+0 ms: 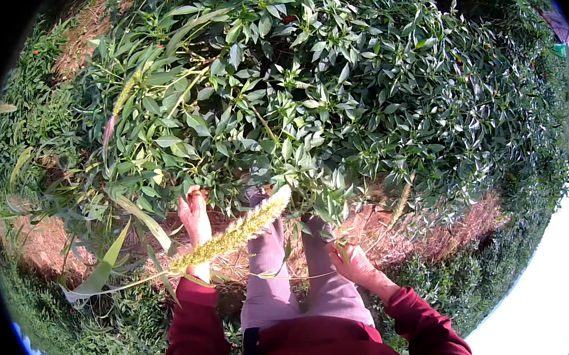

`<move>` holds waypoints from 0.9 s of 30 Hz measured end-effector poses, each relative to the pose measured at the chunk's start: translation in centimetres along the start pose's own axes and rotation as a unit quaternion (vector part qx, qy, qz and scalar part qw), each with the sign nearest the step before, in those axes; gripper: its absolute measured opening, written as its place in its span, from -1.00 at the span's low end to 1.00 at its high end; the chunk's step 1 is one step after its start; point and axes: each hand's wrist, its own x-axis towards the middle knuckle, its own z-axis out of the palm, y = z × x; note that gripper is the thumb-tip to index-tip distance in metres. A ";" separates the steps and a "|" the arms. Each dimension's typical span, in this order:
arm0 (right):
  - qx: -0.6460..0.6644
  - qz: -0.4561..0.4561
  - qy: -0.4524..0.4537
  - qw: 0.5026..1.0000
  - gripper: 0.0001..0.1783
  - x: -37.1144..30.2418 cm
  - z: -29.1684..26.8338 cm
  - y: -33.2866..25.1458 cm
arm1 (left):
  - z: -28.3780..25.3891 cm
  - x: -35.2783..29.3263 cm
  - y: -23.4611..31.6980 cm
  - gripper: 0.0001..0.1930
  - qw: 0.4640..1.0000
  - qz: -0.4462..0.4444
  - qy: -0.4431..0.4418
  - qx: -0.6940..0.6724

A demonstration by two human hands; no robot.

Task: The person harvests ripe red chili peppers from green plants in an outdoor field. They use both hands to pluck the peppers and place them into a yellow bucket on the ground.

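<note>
My left hand (195, 216) reaches up to the lower edge of a leafy green plant (294, 136). Its fingers look curled in at the foliage, and what they hold, if anything, is hidden by leaves and shade. Beside my right thigh, my right hand (356, 266) is closed, fingertips together. A bit of green leaf (342, 252) shows at those fingertips; whether it is gripped or only touching is unclear. A pale, bristly grass seed head (232, 237) slants across the view, passing in front of my left wrist.
Dense bushes with a few small red spots, perhaps fruits (289, 19), fill the space ahead. Dry straw (438, 228) covers the strip of ground at my legs. Long grass blades (106, 267) stick up at the left. More low plants (436, 282) grow behind me.
</note>
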 end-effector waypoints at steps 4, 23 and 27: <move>0.150 0.043 0.062 0.986 -0.80 1.9 -0.9 1.2 | 3.8 -5.1 -4.6 -0.81 0.971 -0.090 -0.192 0.112; 0.301 0.053 0.067 0.950 -0.82 3.5 -3.2 7.8 | 10.9 -4.1 -19.8 -0.76 0.958 -0.179 -0.217 0.059; 0.302 0.027 0.093 0.948 -0.84 2.6 -6.4 9.0 | 9.1 -4.3 -18.0 -0.78 0.980 -0.128 -0.132 0.075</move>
